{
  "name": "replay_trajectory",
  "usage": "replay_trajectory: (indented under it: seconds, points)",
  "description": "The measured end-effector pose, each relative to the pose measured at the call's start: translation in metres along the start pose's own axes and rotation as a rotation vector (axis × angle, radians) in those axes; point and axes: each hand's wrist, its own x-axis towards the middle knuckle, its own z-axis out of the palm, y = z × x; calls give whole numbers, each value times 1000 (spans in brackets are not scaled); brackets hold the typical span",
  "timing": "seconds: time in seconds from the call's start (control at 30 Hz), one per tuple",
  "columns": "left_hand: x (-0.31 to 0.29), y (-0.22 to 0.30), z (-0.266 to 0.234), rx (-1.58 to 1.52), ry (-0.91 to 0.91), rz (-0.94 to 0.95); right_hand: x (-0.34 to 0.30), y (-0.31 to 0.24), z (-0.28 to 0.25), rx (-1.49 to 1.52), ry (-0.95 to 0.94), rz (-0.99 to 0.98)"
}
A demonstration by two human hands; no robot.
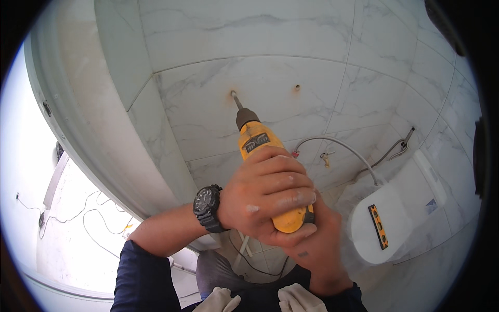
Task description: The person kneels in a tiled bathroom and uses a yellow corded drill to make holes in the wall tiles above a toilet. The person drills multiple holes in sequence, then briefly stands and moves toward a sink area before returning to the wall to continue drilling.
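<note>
Both my hands hold a yellow power drill (265, 138) with a dark chuck (247, 118). Its drill bit (237, 101) points away from me, and the tip sits at a rust-stained spot on the marbled wall tile (202, 112). My left hand (267, 192), dusty at the knuckles and with a black watch (208, 208) on its wrist, is closed over the top of the drill's body. Behind and below it, my right hand (319, 242) grips the drill from the right; its fingers and the handle are mostly hidden. To the right of the bit there is a second small hole (297, 87).
On the right, a plastic-covered white toilet (364, 236) carries a yellow-and-black spirit level (378, 226). A flexible hose (340, 139) curves near a small tap (326, 157). At left stands a door frame (96, 109), with cables (101, 221) on the bright floor beyond.
</note>
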Motion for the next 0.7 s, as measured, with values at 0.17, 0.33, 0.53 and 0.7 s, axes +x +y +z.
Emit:
replay_trajectory:
  seconds: [0.17, 0.33, 0.53, 0.7]
  points:
    - [1, -1, -1, 6, 9, 15, 1, -2, 2, -18, 12, -3]
    - [0, -1, -1, 1, 20, 7, 1, -2, 1, 10, -10, 34]
    - [0, -1, 0, 0, 12, 2, 1, 0, 3, 3, 32, 0]
    - [0, -2, -1, 1, 2, 15, 0, -1, 2, -20, 22, 10]
